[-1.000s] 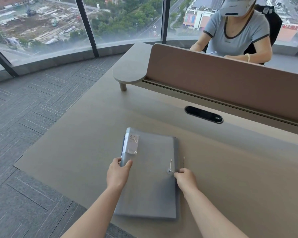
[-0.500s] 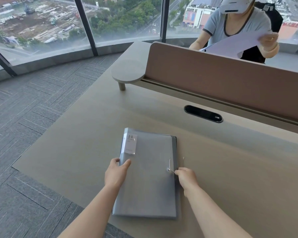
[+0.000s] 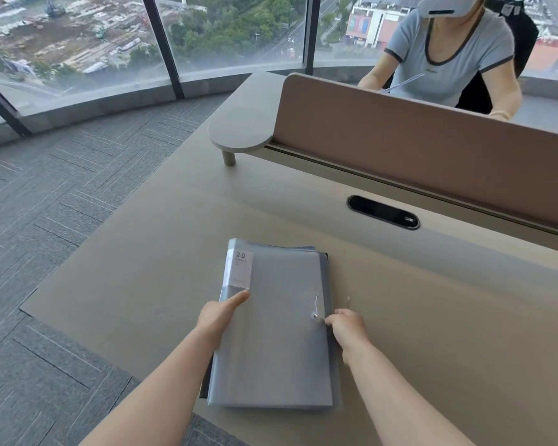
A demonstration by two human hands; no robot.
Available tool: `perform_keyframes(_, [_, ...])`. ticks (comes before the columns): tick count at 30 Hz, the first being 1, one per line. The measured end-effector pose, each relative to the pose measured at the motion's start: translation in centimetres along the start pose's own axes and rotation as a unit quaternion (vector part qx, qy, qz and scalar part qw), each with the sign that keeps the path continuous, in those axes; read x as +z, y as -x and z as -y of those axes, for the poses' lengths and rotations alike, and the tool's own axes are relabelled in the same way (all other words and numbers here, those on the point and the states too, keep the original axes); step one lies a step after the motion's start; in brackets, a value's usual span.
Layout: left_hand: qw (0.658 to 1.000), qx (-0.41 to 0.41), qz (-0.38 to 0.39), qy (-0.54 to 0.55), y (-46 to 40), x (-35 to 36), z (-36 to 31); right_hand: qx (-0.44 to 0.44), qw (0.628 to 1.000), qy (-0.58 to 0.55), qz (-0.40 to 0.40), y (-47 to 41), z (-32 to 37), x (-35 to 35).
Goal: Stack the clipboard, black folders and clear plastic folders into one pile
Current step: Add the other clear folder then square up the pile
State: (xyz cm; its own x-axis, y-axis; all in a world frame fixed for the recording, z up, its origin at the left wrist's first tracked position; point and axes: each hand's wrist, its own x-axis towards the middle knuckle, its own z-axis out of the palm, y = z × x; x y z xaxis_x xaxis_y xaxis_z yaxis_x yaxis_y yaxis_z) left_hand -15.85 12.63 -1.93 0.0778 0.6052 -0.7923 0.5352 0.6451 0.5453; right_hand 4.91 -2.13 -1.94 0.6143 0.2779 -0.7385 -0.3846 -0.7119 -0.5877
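Grey carpet tiles [image 3: 55, 201] run along the left up to the curved window wall [image 3: 161, 43], with the town far below the glass. The beige desk [image 3: 161, 252] begins there, and a small round shelf [image 3: 239, 132] on a short leg stands at its far left corner.

Near the desk's front edge lies the pile [image 3: 277, 333]: a clear plastic folder [image 3: 281, 349] on top, greyish and see-through, with a white "20 pockets" label [image 3: 239, 268] at its far left corner. Dark edges of the black folders [image 3: 325, 257] peep out beneath it at the far right corner and along the left side. I cannot make out the clipboard in the pile.

The left hand [image 3: 218, 317] is at the pile's left edge, thumb laid straight on the top cover just below the label; the other fingers are hidden over the side, so I cannot tell how they hold. The right hand [image 3: 348, 326] is at the right edge, fingers curled, pinching at the folder's edge just beside the small round string-tie button [image 3: 315, 316].

Farther back, a black oval cable port [image 3: 382, 211] is set in the desk, before the brown divider screen [image 3: 416, 146]. Beyond the screen sits another person [image 3: 448, 49] in a grey top.
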Motion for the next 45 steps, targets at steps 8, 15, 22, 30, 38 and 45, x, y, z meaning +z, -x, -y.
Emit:
perform_keyframes(8, [0.997,0.025,-0.043,-0.059,0.2,1.1,0.2,-0.027,0.999,0.026,0.011,0.1,0.3,-0.5])
perform_keyframes(15, [0.975,0.039,-0.15,-0.157,0.3,2.2,1.1,-0.066,0.994,0.078,0.03,0.2,0.3,-0.5])
perform_keyframes(22, [0.975,0.082,-0.148,-0.143,1.2,1.8,1.0,-0.081,0.989,0.122,0.018,-1.2,-0.5,0.2])
perform_keyframes(30, [0.938,0.099,-0.201,-0.265,2.1,1.3,0.6,-0.104,0.981,0.164,0.008,-1.6,-0.6,-0.2])
perform_keyframes(38, [0.969,0.11,-0.15,-0.164,1.9,2.3,1.5,-0.08,0.984,0.155,0.025,-1.7,0.2,-0.6])
perform_keyframes(45, [0.993,0.045,-0.106,-0.038,0.0,1.3,1.5,0.016,0.998,0.057,0.028,-2.4,-0.1,-0.4])
